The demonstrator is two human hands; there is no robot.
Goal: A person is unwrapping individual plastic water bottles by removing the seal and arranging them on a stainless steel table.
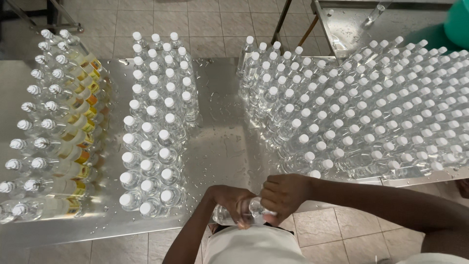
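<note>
A clear plastic bottle (237,215) is held close to the person's body, just past the near edge of the wet steel surface (220,146). The left hand (229,203) wraps around the bottle's body, gripping it. The right hand (285,193) is closed over the bottle's top end. To the right, a large crowd of white-capped clear bottles (366,112) stands upright on the surface. To the left stands a smaller block of capped bottles (154,127), three across. Farthest left, labelled bottles (58,132) lie on their sides in rows.
</note>
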